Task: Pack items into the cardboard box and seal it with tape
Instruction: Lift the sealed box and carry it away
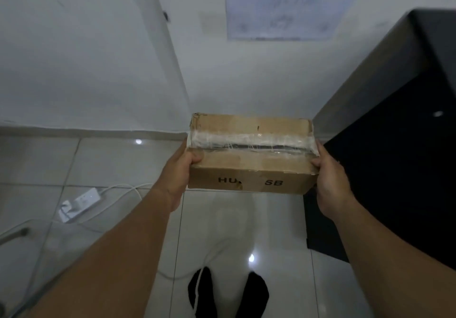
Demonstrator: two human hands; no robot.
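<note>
A brown cardboard box (251, 162) is held in the air in front of me, above the tiled floor. Its top flaps are closed and a strip of clear tape (251, 141) runs along the seam from end to end. Black letters show on its near side. My left hand (179, 169) grips the box's left end with the thumb on top. My right hand (332, 177) grips the right end the same way. What is inside the box is hidden.
A black table or cabinet (407, 144) stands to the right, close to the box. A white power strip (79, 203) with cables lies on the floor at the left. My feet in black socks (228, 293) are below. A white wall is ahead.
</note>
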